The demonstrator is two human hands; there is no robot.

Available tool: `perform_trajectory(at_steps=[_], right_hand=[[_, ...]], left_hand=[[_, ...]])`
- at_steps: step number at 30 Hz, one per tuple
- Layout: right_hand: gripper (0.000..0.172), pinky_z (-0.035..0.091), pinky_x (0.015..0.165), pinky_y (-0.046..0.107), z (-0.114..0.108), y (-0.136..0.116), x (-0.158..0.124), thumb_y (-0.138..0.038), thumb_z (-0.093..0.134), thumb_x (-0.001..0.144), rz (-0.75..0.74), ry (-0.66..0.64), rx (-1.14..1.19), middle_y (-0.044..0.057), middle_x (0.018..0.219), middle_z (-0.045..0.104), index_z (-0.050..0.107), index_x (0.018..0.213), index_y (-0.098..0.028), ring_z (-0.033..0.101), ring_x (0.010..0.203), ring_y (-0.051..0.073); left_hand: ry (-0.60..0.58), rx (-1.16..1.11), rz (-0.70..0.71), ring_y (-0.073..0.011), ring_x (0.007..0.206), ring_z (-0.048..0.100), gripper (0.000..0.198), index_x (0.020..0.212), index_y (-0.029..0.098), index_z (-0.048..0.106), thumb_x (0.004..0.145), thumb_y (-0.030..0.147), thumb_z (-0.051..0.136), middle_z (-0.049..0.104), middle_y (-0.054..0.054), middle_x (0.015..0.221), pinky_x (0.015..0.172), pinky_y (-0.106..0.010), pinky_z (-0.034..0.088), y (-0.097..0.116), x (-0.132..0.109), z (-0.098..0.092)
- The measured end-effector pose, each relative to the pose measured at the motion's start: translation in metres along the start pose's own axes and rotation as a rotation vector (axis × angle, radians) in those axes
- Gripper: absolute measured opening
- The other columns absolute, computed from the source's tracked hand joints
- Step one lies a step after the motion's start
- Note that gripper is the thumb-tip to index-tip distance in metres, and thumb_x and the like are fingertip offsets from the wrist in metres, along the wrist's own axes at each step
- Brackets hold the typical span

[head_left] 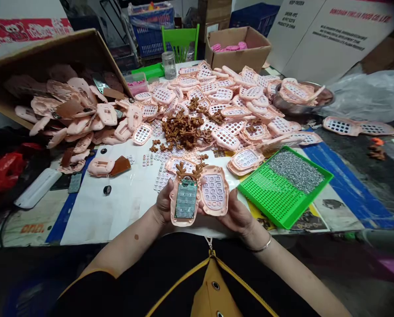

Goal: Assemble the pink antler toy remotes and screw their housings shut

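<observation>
Two shells, insides up, held side by side at near centre. Left hand [163,203] curled on the left edge of the board shell [183,222]; right hand [237,216] partly closed, cupping the key shell [225,188] from the right. Facing up probably keeps the board [186,199] seated. Screw tray [266,196] just right, likely for reach; antler heap [181,132] beyond, likewise.

Bright centre, dim lower corners, stretched edges
</observation>
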State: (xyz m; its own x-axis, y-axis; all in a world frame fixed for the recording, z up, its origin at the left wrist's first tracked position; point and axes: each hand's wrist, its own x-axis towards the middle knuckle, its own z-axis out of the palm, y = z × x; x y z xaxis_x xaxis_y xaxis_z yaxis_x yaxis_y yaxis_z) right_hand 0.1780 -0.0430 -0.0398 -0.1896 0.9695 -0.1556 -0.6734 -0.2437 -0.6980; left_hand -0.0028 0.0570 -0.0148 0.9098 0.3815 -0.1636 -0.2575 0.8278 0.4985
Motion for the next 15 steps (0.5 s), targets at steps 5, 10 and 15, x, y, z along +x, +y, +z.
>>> perform_trajectory(at_steps=[5, 10, 15], right_hand=[[0.073, 0.052, 0.097, 0.045, -0.001, 0.001, -0.001, -0.060, 0.080, 0.066, -0.015, 0.038, 0.054, 0.007, 0.125, 0.066, 0.054, 0.128, -0.031, 0.064, 0.112, 0.027], [0.074, 0.055, 0.092, 0.044, 0.003, -0.001, 0.000, -0.044, 0.085, 0.062, -0.042, 0.041, 0.068, 0.008, 0.120, 0.068, 0.055, 0.128, -0.028, 0.069, 0.099, 0.025], [0.070, 0.055, 0.091, 0.047, 0.010, -0.004, 0.002, -0.047, 0.084, 0.064, -0.102, 0.089, -0.026, 0.009, 0.117, 0.070, 0.058, 0.126, -0.028, 0.070, 0.097, 0.026]], left_hand=[[0.018, 0.066, -0.025, -0.0367, 0.094, 0.071, 0.077, 0.109, 0.012, 0.068, 0.061, 0.073, 0.073, 0.073, -0.012, 0.084, 0.088, -0.052, 0.052, 0.001, 0.001, 0.001], [0.045, 0.055, -0.017, -0.0315, 0.082, 0.073, 0.073, 0.104, 0.012, 0.069, 0.059, 0.068, 0.078, 0.074, -0.010, 0.081, 0.080, -0.044, 0.056, 0.003, 0.001, 0.003], [0.130, 0.041, 0.024, -0.0268, 0.077, 0.072, 0.071, 0.103, 0.011, 0.069, 0.059, 0.065, 0.081, 0.075, -0.011, 0.085, 0.083, -0.043, 0.056, 0.005, 0.002, 0.003]])
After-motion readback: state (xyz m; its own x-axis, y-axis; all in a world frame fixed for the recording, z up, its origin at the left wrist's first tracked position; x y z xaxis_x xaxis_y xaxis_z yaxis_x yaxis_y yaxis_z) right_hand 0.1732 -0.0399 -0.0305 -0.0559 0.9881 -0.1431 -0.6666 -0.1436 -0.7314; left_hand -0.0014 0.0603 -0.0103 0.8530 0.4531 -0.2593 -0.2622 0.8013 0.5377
